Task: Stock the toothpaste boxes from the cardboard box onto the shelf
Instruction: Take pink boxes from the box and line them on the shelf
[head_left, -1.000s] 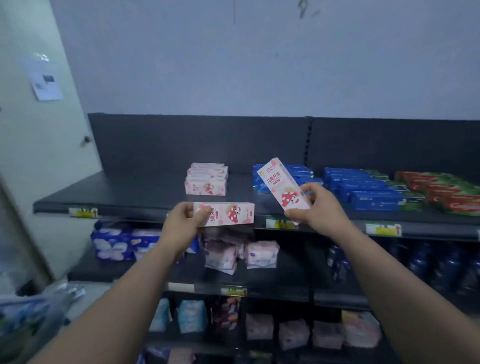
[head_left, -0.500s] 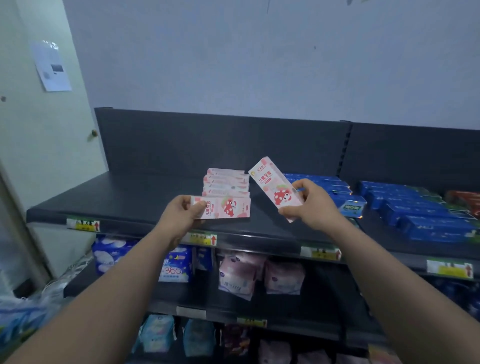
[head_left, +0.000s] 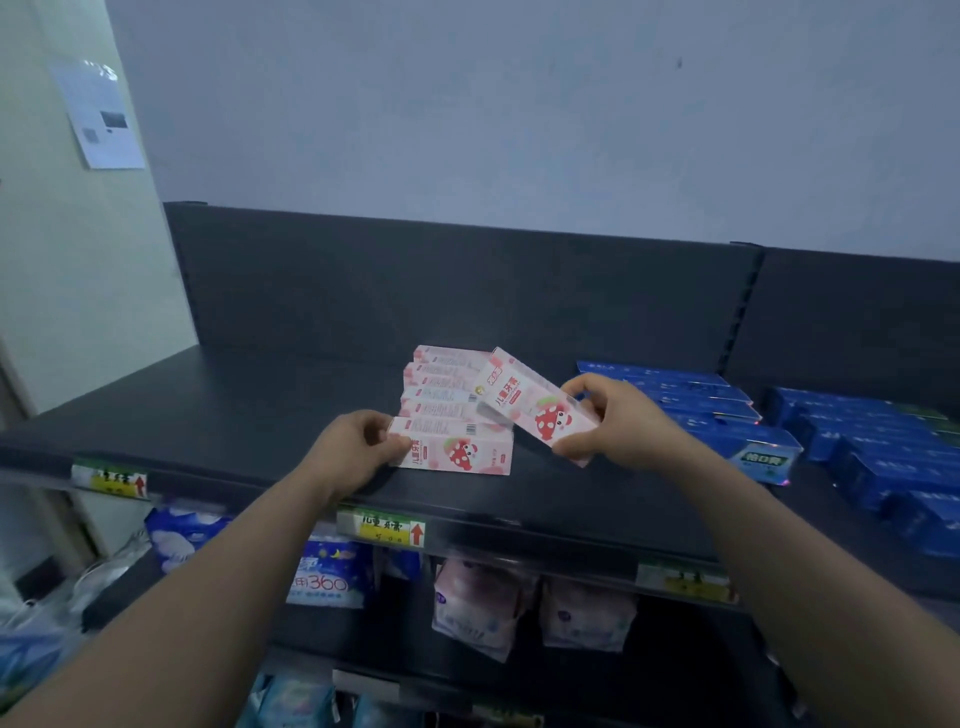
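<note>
2 hands: we see both stretched over the front edge of the top shelf (head_left: 234, 415), well apart from each other, each with 1 pink toothpaste box.
Left hand (head_left: 358, 449): its fingers and thumb pinch the left end of the front pink box (head_left: 457, 452).
Front pink box: it lies flat and lengthwise near the shelf's front edge, strawberry face toward us.
Right hand (head_left: 618, 423): its fingers curl round the lower right end of the tilted pink box (head_left: 535, 405).
Tilted pink box: it is held clear of the shelf, slanting up to the left, with its upper end over the pink row (head_left: 441, 384).
Pink row: about 4 more pink boxes lie flat 1 behind another, running from the front pink box toward the shelf's back panel; we cannot tell whether the nearest touches it.
Blue boxes (head_left: 727, 415): rows of them fill the right part of the same shelf, just beside the right hand.
Price tag (head_left: 382, 527): yellow with a red arrow, fixed on the shelf's front edge below the left hand.
Lower shelf (head_left: 130, 582): soft packs (head_left: 478, 603) in pink and blue sit along it.
Paper sheet (head_left: 101, 117): stuck on the pale wall at the upper left.
</note>
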